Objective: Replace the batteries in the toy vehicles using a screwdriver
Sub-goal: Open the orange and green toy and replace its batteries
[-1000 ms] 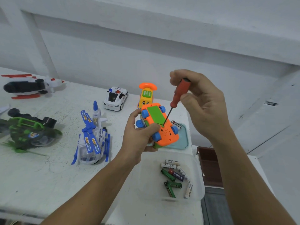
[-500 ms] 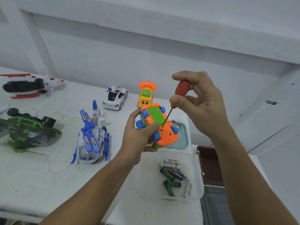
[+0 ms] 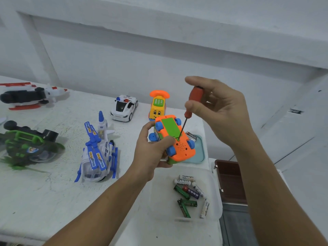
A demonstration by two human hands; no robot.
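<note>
Screwdriver [image 3: 187,113] tip set at the cover screw of the upturned orange toy car [image 3: 181,148].

L hand [image 3: 150,153] holds the car belly-up in the air over the table [image 3: 44,201], fingers curled under the body, thumb pressed on the underside beside the green battery cover [image 3: 169,127]. R hand [image 3: 221,110] pinches the screwdriver handle betw. thumb & fingertips, other fingers loosely spread. Shaft slants down to the cover's near edge, just above the speaker holes. Car looks like light hollow plastic, stiff but smooth, so prob. slippery & apt to twist under torque. Best gripped across the body sides betw. the blue wheels, not by the wheels, which likely spin. Screw is tiny, so a hard push could strip it. Loose batteries [image 3: 188,194] lie in the clear tub [image 3: 215,192] below.
</note>
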